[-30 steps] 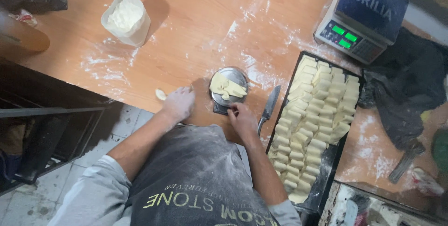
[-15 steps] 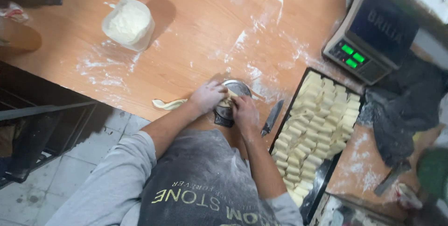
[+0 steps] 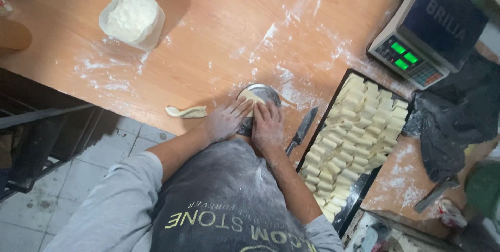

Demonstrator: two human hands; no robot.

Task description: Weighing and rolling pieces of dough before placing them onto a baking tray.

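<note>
At the table's far left: a white bag of flour (image 3: pixel 132 16) stands open on the wooden table (image 3: pixel 224 28), with flour smeared on the wood around it.
Below the table edge: grey floor tiles and a dark metal frame show on the left.
Near the front edge: a small curled strip of dough (image 3: pixel 186 111) lies alone on the wood, just left of the hands and not touched by them.
Person: seen from above, in a grey long-sleeved top and a dark, flour-dusted apron, leaning over the table's front edge.
Left hand (image 3: pixel 225 121): floury, palm down, fingers spread a little and laid flat; the fingertips rest on the dough in the metal dish.
Metal dish (image 3: pixel 260 97): small, round and shiny, sitting on the table right in front of the person, with a pale piece of dough (image 3: pixel 251 96) in it, partly covered by both hands.
Right hand (image 3: pixel 268 125): flat, fingers close together, pressing on the near side of the dish beside the left hand; neither hand grips anything.
Knife (image 3: pixel 301 130): dark handle, lying on the table just right of the right hand, untouched.
Black tray (image 3: pixel 359 194): right of the knife, filled with rows of pale cut dough pieces (image 3: pixel 359 127).
Far right: a digital scale (image 3: pixel 432 28) with a lit green display sits beyond the tray, and a dark crumpled cloth (image 3: pixel 448 127) lies beside it.
</note>
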